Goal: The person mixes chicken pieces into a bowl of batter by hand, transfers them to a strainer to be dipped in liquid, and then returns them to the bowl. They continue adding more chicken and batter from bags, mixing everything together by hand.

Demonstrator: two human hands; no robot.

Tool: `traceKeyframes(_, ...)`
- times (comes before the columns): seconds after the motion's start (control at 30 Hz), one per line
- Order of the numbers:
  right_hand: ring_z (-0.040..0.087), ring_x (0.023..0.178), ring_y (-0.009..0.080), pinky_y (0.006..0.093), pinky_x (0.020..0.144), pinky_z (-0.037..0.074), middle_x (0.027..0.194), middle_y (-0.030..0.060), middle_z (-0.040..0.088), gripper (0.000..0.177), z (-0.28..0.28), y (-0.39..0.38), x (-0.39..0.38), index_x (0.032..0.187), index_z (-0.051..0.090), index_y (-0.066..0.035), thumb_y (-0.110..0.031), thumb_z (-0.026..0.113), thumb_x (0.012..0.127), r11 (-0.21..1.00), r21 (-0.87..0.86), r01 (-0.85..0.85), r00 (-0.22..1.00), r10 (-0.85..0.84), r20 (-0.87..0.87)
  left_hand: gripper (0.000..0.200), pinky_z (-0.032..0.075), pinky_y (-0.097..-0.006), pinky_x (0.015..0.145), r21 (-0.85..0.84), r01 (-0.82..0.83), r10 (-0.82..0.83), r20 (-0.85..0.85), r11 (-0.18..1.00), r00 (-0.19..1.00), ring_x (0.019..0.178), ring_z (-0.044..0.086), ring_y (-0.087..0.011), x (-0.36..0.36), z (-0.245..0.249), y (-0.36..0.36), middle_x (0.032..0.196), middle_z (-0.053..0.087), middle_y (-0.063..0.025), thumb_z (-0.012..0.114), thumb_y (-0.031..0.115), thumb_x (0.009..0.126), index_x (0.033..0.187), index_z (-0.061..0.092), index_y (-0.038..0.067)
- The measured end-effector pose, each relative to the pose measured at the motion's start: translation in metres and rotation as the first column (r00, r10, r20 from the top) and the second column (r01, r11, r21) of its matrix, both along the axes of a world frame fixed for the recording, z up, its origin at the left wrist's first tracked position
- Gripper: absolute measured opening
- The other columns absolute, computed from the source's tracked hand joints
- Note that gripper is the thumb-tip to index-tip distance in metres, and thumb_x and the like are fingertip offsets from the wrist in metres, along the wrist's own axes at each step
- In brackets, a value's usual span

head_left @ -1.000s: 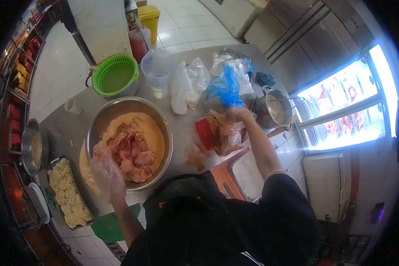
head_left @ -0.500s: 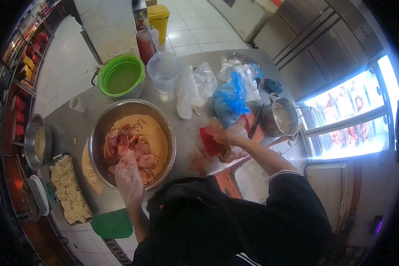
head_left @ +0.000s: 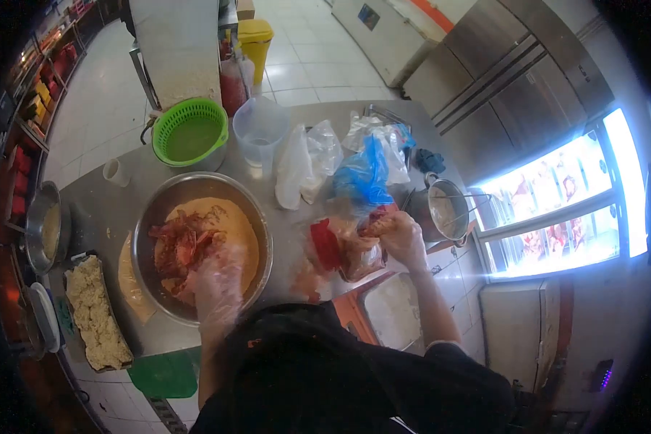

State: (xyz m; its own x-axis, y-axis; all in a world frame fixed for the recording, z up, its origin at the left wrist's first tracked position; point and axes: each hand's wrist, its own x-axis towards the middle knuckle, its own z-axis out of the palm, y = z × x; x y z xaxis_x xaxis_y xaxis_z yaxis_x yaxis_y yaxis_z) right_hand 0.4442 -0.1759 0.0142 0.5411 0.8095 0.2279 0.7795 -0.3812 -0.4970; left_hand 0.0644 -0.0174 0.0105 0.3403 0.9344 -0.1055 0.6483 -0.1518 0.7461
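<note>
A large steel bowl (head_left: 144, 278) holds pieces of raw meat (head_left: 179, 244) lying on orange-tan powder (head_left: 244, 230). My left hand (head_left: 220, 278), in a clear plastic glove, is down inside this bowl against the meat; motion blur hides its fingers. On the right, my right hand (head_left: 403, 239) has its fingers curled in beside a clear plastic bag (head_left: 372, 262) with reddish contents. Dark red stuff shows at its fingertips, but what it grips I cannot make out. A flat red object (head_left: 326, 244) lies just left of that bag, and a blue plastic bag (head_left: 365, 173) is behind.
A green colander (head_left: 189, 132), a clear jug (head_left: 261, 130) and white plastic bags (head_left: 309, 163) stand along the back. A steel pot (head_left: 446, 210) is at the right. The left side has a tray of pale crumbly mix (head_left: 98, 315) and a smaller steel bowl (head_left: 47, 226).
My right hand has moved from the red object rightward to the clear bag, its fingers curling in. My left hand stays in the bowl, shifting over the meat. The whole view has shifted slightly.
</note>
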Motion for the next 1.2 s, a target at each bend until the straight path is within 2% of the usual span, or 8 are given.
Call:
traceKeyframes(0.1, 0.072, 0.101, 0.0352, 0.0418, 0.084, 0.058, 0.113, 0.0134, 0.072, 0.038, 0.016, 0.007, -0.041, 0.109, 0.068, -0.006, -0.001, 0.078, 0.073, 0.955, 0.258, -0.146, 0.988, 0.129, 0.080, 0.037, 0.053, -0.0401, 0.091, -0.264, 0.274, -0.172, 0.352, 0.925, 0.920, 0.102, 0.068, -0.0290, 0.036, -0.008, 0.000, 0.112, 0.070, -0.0175, 0.057, 0.035, 0.110, 0.120, 0.068, 0.001)
traceKeyframes(0.2, 0.072, 0.105, 0.0321, 0.0404, 0.085, 0.058, 0.119, 0.0110, 0.070, 0.042, 0.026, 0.044, -0.102, 0.114, 0.064, -0.007, 0.002, 0.075, 0.075, 0.849, 0.396, -0.350, 0.935, 0.340, 0.098, 0.040, 0.055, -0.0300, 0.083, -0.616, 0.560, 0.251, 0.765, 0.554, 0.593, 0.098, 0.068, -0.0141, 0.070, 0.011, -0.003, 0.107, 0.070, -0.0056, 0.049, 0.039, 0.114, 0.123, 0.067, 0.005)
traceKeyframes(0.33, 0.071, 0.112, 0.0248, 0.0377, 0.086, 0.058, 0.122, 0.0104, 0.068, 0.045, 0.003, 0.076, -0.182, 0.121, 0.061, -0.006, 0.002, 0.077, 0.080, 0.775, 0.621, -0.118, 0.599, 0.554, -0.578, 0.042, 0.057, -0.0313, 0.083, -0.326, 0.301, 0.041, 0.735, 0.896, 0.677, 0.095, 0.069, -0.0170, 0.058, 0.016, 0.006, 0.109, 0.070, -0.0062, 0.050, 0.042, 0.113, 0.121, 0.067, 0.004)
traceKeyframes(0.47, 0.072, 0.112, 0.0283, 0.0381, 0.095, 0.058, 0.113, 0.0172, 0.071, 0.043, 0.041, 0.121, -0.225, 0.134, 0.059, -0.001, -0.011, 0.073, 0.095, 0.992, 0.093, -0.088, 0.685, 0.128, -0.717, 0.041, 0.057, -0.0390, 0.083, -0.714, 0.462, 0.655, 0.687, 0.526, 0.315, 0.092, 0.071, -0.0250, 0.031, 0.010, 0.021, 0.103, 0.073, -0.0097, 0.055, 0.041, 0.111, 0.118, 0.067, 0.003)
traceKeyframes(0.53, 0.074, 0.097, 0.0308, 0.0413, 0.085, 0.058, 0.100, 0.0207, 0.074, 0.038, 0.008, 0.140, -0.227, 0.121, 0.064, 0.003, -0.028, 0.071, 0.099, 0.959, 0.113, -0.261, 0.808, 0.281, -0.518, 0.043, 0.056, -0.0430, 0.081, -0.662, 0.228, 0.512, 0.716, 0.714, 0.475, 0.090, 0.071, -0.0283, 0.012, 0.016, 0.016, 0.098, 0.073, -0.0123, 0.055, 0.042, 0.110, 0.115, 0.068, 0.002)
traceKeyframes(0.6, 0.074, 0.091, 0.0321, 0.0437, 0.078, 0.057, 0.095, 0.0217, 0.074, 0.039, -0.019, 0.161, -0.240, 0.111, 0.068, 0.004, -0.033, 0.070, 0.100, 0.970, 0.015, -0.243, 0.835, 0.217, -0.506, 0.045, 0.054, -0.0462, 0.079, 0.134, -0.099, 0.074, 0.179, 0.986, 0.981, 0.090, 0.071, -0.0302, -0.010, -0.005, 0.006, 0.093, 0.073, -0.0152, 0.054, 0.043, 0.109, 0.112, 0.068, 0.001)
traceKeyframes(0.83, 0.066, 0.068, 0.0187, 0.0391, 0.065, 0.052, 0.070, 0.0144, 0.070, 0.048, 0.011, 0.169, -0.287, 0.091, 0.072, 0.007, -0.040, 0.065, 0.103, 0.989, 0.082, -0.119, 0.692, 0.142, -0.708, 0.062, 0.037, -0.0456, 0.117, -0.518, -0.126, 0.299, 0.265, 0.846, 0.917, 0.139, 0.051, -0.0369, -0.028, 0.038, 0.011, 0.149, 0.050, -0.0312, 0.042, 0.046, 0.113, 0.149, 0.047, -0.004)
traceKeyframes(1.2, 0.052, 0.060, 0.0163, 0.0402, 0.059, 0.044, 0.061, 0.0061, 0.056, 0.062, -0.031, 0.168, -0.268, 0.081, 0.070, 0.002, -0.052, 0.055, 0.108, 0.940, -0.083, -0.331, 0.434, 0.074, -0.898, 0.067, 0.031, -0.0395, 0.124, -0.378, 0.125, 0.032, 0.382, 0.917, 0.924, 0.148, 0.043, -0.0355, -0.058, -0.017, 0.017, 0.156, 0.048, -0.0249, 0.033, 0.048, 0.116, 0.161, 0.036, -0.002)
